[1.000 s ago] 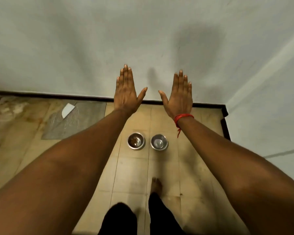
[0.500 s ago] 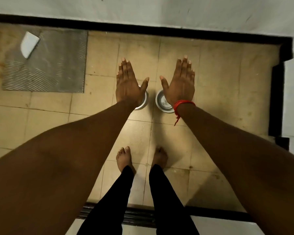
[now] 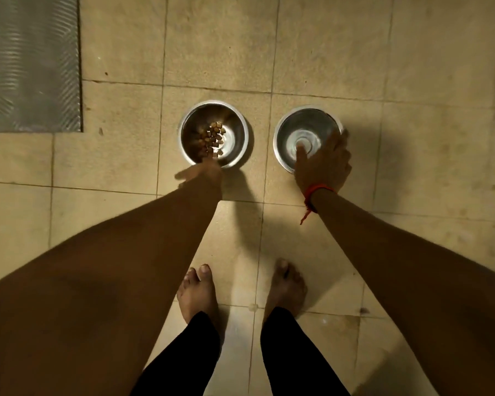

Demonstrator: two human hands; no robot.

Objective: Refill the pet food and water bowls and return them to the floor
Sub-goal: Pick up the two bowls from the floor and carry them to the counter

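2 hands, flat & raised 0.5 s ago, now down at bowls on floor (image 3: pixel 412 67). R hand (image 3: pixel 322 162) pinches water bowl (image 3: pixel 303 124) rim, thumb inside. L hand (image 3: pixel 205 172) at food bowl (image 3: pixel 236 132) near rim, blurred, grip unclear. Likely lift for refill next.

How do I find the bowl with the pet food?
Find the grey mat on the tiled floor. Two steel bowls sit near it. The food bowl is the one nearer the mat, with brown kibble inside, unlike the other bowl.
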